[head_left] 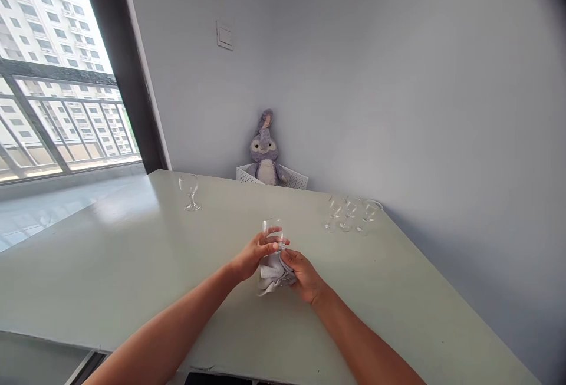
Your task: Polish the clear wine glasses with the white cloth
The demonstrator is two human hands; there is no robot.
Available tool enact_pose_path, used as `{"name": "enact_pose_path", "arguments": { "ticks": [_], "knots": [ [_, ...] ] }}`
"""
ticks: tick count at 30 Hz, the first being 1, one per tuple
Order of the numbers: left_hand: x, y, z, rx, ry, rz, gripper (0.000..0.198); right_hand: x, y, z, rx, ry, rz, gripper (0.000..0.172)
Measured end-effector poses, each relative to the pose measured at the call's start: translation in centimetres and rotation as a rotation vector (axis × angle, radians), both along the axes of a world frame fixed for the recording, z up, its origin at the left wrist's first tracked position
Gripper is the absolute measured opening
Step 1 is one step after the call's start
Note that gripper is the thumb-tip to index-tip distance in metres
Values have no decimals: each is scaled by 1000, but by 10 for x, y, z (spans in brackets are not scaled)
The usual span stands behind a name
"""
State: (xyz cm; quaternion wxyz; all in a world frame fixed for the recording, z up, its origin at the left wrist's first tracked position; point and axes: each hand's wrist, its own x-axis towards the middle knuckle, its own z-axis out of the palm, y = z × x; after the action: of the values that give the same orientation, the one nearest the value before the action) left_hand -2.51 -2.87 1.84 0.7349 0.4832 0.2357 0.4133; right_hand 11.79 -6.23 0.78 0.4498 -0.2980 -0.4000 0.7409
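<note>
Above the middle of the table, my left hand (253, 255) is closed around the bowl of a clear stemmed glass (272, 227), which is held with its rim up. My right hand (305, 273) grips a whitish cloth (270, 274) bunched around the lower part of that glass. The cloth hangs below both hands and hides most of the stem and foot.
One stemmed glass (191, 191) stands at the table's far left. Three more glasses (348, 214) stand close together near the right edge. The pale green table (186, 302) meets the wall; behind it a plush rabbit (265, 155) sits in a white basket (244, 175).
</note>
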Motion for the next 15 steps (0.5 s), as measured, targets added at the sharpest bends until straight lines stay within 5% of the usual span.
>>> {"name": "enact_pose_path", "arguments": {
  "ticks": [3,6,10,13,15],
  "knots": [
    [-1,1,3,-5,30,81,50,6,6,-2,23,-89,-72,33],
    [-3,5,4,-20,16,183,47,21,13,-3,63,-227,-318,35],
    [-8,13,-1,-78,-47,338,45,35,11,3,400,-553,-671,38],
    [-9,16,-5,-138,-100,337,40,28,4,5,818,-766,-523,37],
    [-7,13,-5,-147,-152,290,37,18,2,3,938,-849,-412,38]
  ]
}}
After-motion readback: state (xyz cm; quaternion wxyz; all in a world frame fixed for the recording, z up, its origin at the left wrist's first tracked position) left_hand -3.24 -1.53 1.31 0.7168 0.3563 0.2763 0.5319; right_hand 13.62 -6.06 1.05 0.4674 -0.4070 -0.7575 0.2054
